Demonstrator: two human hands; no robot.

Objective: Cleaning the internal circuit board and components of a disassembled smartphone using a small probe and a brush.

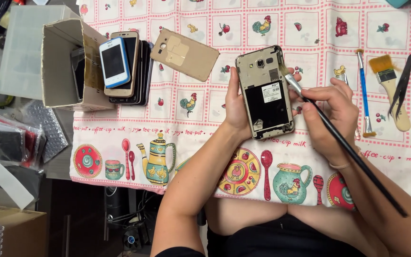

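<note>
My left hand [236, 107] holds a smartphone [265, 93] by its left edge. The phone lies face down with its back cover off, so the inner frame and battery bay show. My right hand [331, 114] grips a long black paintbrush [343, 143]. The bristles touch the phone's upper right edge, near the camera. The removed gold back cover [184, 54] lies on the tablecloth to the upper left of the phone.
A stack of phones [124, 66] leans against an open cardboard box [65, 62] at the upper left. A blue-handled brush [363, 90], a wide wooden brush [391, 90] and black tweezers [403, 85] lie at the right. The patterned tablecloth [177, 152] ends near my body.
</note>
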